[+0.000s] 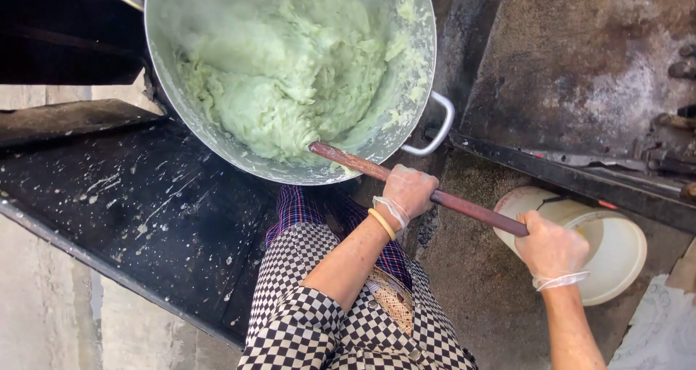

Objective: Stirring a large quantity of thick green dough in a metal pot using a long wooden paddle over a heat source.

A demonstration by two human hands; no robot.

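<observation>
Only part of the big metal pot [239,152] shows, its top cut off by the frame, pale green dough [283,73] inside. Both gloved hands wrap the wooden stick [464,205]: left hand [408,189] higher, right hand [551,248] at the end; its tip is buried in dough, over a white bucket [616,247].
</observation>
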